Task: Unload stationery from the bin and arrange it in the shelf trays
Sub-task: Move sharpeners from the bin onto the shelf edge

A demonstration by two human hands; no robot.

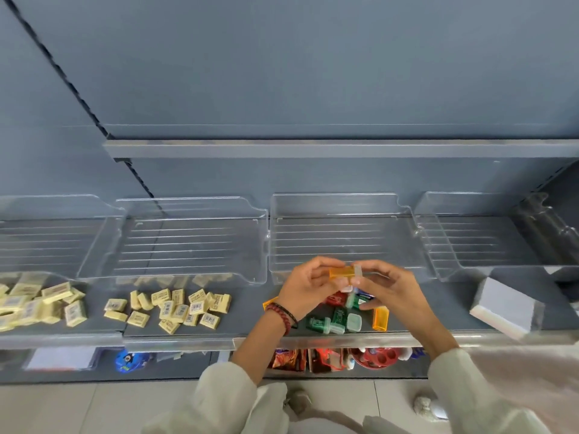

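Just below the middle of the frame, the left hand (308,286) and the right hand (387,288) meet over the grey shelf (244,321). Both pinch one small orange box (341,272) with a clear cap. The left hand's fingers curl round its orange end, and the right hand's thumb and fingertips hold the capped end. The box is held in the air at the near lip of a clear tray (338,233) at centre right, not resting in it. Beneath the hands a loose cluster of small boxes (336,319) in green, red and clear plastic lies on the shelf, with a second orange box (380,319) at its right edge. Left of centre, yellow erasers (175,308) with barcode labels are scattered on the shelf in front of a second clear tray (188,239). A denser eraser heap (37,303) lies at the lower left. Near the right edge sits a tilted white wrapped block (504,308). A dark red bead bracelet (282,316) circles the left wrist.
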